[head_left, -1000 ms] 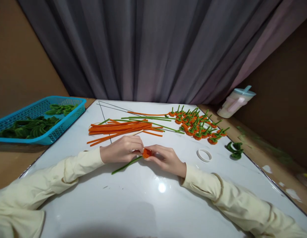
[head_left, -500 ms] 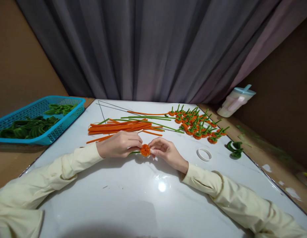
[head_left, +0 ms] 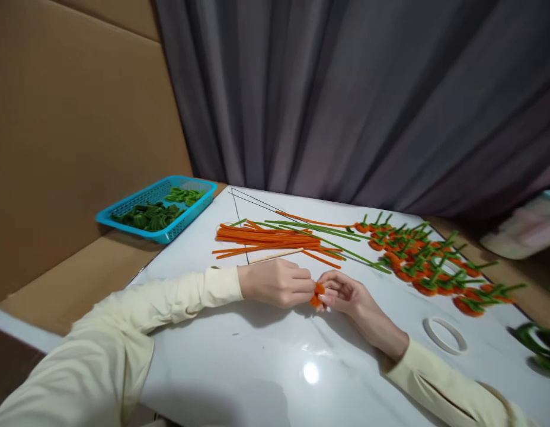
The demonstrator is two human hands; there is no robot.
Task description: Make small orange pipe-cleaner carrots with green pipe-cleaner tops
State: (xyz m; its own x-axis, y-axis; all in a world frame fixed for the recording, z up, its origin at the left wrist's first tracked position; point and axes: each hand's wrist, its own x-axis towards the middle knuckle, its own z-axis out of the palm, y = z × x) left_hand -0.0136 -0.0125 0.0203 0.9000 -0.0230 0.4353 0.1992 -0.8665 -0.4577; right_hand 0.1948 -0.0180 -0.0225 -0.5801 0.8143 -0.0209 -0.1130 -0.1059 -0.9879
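Observation:
A small orange pipe-cleaner flower [head_left: 318, 295] is held between my two hands, just above the white table [head_left: 221, 362]. My left hand [head_left: 277, 283] is closed with its fingertips at the flower's left side; the green stem seen there earlier is hidden. With thumb and fingers, my right hand [head_left: 348, 298] pinches the flower's right edge. Behind my left hand lies a bundle of orange pipe cleaners [head_left: 261, 236], with a pale thin stick [head_left: 275, 257] in front of it. Several green pipe cleaners [head_left: 319, 229] stretch to the right of the bundle.
Finished orange flowers with green stems [head_left: 408, 267] crowd the right back of the table. A white ring, like a tape roll [head_left: 444, 335], lies nearer. Green curled pieces [head_left: 541, 344] sit far right. A blue basket [head_left: 162, 236] holds green pieces; a tumbler [head_left: 524, 231] stands right.
My head view has turned left, so everything sits further right. The flower has been tipped from face-on to edge-on, and its stem has gone from sight. Both hands keep hold of it.

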